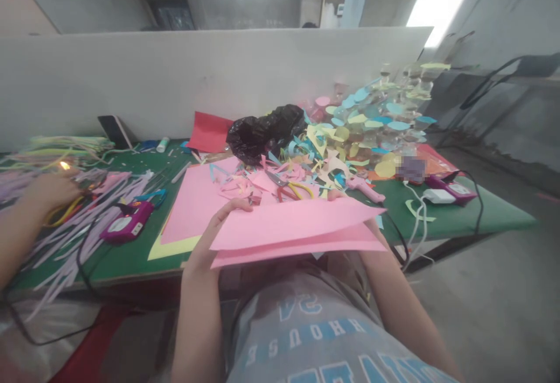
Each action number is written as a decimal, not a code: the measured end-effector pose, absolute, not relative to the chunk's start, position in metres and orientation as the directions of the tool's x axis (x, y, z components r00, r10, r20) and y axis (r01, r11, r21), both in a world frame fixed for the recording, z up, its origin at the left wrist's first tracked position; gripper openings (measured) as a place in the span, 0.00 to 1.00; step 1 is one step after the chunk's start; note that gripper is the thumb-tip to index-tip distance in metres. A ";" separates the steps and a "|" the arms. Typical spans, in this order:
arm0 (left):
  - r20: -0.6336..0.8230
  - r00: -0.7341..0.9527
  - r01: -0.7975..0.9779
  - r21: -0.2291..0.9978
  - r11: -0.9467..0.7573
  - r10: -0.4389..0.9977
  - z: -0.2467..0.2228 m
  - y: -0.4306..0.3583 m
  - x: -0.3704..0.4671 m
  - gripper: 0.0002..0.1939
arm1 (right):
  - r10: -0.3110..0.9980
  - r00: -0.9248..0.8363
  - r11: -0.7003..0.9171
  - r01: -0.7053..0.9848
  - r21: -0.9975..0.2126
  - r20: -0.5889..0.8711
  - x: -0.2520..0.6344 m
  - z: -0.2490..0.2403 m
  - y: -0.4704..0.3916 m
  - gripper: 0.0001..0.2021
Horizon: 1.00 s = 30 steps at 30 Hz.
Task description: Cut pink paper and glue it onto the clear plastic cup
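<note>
A folded or layered pink paper sheet is held up in front of my body, just over the table's front edge. My left hand grips its left side, fingers behind it and thumb at the top edge. On the right side my right hand holds the same paper; most of its fingers are hidden behind the sheet. Beyond the paper lie pink scraps, yellow-handled pliers and a pink glue gun. More flat pink sheets rest on the table to the left, over a yellow sheet.
Another person's hand is at the far left by a small flame and purple strips. Purple devices with cables sit on the green table. A black plastic bag and many paper pieces stand behind.
</note>
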<state>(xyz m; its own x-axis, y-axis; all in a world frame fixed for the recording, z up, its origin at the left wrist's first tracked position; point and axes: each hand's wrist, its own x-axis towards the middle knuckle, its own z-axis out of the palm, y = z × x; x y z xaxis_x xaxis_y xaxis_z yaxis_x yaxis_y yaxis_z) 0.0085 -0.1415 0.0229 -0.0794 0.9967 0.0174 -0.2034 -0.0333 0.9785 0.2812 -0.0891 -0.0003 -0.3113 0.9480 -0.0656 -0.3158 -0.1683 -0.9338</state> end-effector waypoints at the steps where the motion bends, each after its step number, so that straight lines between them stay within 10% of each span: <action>1: 0.029 -0.084 -0.253 0.966 -0.050 0.996 0.022 -0.140 0.010 0.14 | 0.947 -0.315 -0.172 -0.346 -0.922 -0.058 0.279 -0.001 -0.087 0.16; 7: 0.017 -0.013 -0.425 0.905 -0.021 1.000 0.019 -0.136 0.011 0.07 | 0.917 -0.400 -0.227 -0.510 -0.830 -0.005 0.276 0.005 -0.087 0.16; 22: 0.164 -0.281 -0.017 0.984 -0.176 0.945 0.005 -0.123 0.018 0.22 | 0.720 -0.684 -0.200 -0.370 -0.907 0.120 0.297 -0.003 -0.084 0.23; 30: 0.149 -0.213 0.057 0.989 -0.139 0.966 0.007 -0.126 0.009 0.23 | 0.909 -0.393 0.036 -0.253 -0.967 0.136 0.284 -0.010 -0.078 0.18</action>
